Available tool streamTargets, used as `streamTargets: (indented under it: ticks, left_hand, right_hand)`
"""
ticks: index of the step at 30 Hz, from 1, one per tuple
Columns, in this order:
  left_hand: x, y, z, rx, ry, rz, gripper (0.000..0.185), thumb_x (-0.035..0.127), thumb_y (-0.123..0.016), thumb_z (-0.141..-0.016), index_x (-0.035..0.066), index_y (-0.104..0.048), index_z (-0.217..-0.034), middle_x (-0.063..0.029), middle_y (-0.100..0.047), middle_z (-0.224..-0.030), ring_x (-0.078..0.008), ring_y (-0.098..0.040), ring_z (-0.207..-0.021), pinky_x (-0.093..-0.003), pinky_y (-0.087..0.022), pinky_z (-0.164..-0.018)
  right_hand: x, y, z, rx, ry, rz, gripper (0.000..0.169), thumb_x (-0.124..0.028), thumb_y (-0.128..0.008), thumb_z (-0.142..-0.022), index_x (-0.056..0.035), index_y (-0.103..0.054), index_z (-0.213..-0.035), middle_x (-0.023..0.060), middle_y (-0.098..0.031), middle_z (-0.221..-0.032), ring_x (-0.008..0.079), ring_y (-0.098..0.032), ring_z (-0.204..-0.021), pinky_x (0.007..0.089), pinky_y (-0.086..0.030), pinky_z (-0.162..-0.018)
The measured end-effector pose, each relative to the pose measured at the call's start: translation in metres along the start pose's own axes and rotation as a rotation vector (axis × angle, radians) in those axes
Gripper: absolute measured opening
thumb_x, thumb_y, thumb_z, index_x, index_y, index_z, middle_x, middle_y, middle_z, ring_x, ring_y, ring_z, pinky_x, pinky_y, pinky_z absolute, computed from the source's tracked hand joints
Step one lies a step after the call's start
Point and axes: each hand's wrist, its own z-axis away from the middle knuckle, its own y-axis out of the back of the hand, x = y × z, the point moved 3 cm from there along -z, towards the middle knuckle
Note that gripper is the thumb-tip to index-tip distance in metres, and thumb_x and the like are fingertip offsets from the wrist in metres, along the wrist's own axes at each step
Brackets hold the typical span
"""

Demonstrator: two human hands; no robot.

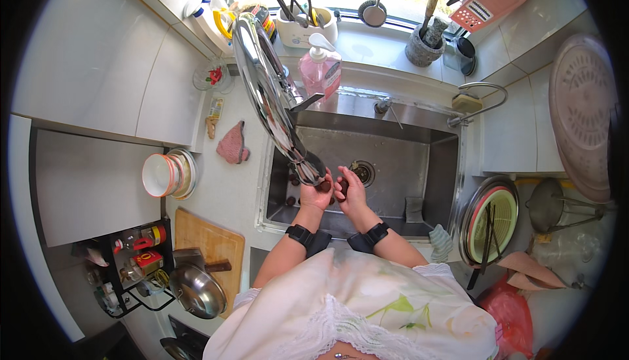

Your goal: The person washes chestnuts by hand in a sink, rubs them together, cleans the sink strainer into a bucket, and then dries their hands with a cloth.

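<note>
Both my hands are over the left part of a stainless steel sink [393, 146], close under the chrome faucet's spout [309, 167]. A small dark red-brown round fruit [323, 186] rests in the curled fingers of my left hand [313, 198]; the spout hides part of that hand. My right hand [355, 200] faces it with bent fingers around another dark round fruit [344, 189]. More of these fruits [291, 201] lie on the sink floor at the left, some partly covered by my hands. Their exact kind cannot be told.
A pink soap pump bottle [320, 72] stands behind the sink beside the faucet. The drain [363, 172] lies just beyond my right hand. A grey sponge [414, 209] leans at the sink's front right. Left are a pink cloth [233, 145], stacked bowls [159, 175] and a wooden cutting board [221, 242].
</note>
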Motion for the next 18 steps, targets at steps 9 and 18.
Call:
streamTargets:
  ticks: [9,18]
  left_hand:
    - [0.006,0.013,-0.001,0.080,-0.084,-0.220,0.017,0.021,-0.054,-0.088,0.005,-0.058,-0.095,-0.0099,-0.060,-0.091,-0.0234,-0.059,-0.090,-0.0420,-0.047,-0.092]
    - [0.028,0.017,0.003,0.134,-0.049,-0.458,0.019,0.017,-0.060,-0.089,0.003,-0.056,-0.102,-0.0086,-0.060,-0.098,-0.0176,-0.059,-0.091,-0.0236,-0.052,-0.061]
  right_hand:
    - [-0.019,-0.020,0.024,-0.329,0.731,1.277,0.023,-0.011,-0.075,-0.073,-0.0048,-0.067,-0.093,-0.0018,-0.058,-0.068,0.0057,-0.051,-0.060,0.0219,-0.042,-0.055]
    - [-0.024,-0.013,0.015,-0.217,0.327,0.680,0.018,-0.006,-0.070,-0.080,-0.0019,-0.064,-0.096,0.0019,-0.066,-0.080,0.0022,-0.046,-0.046,0.0175,-0.031,-0.039]
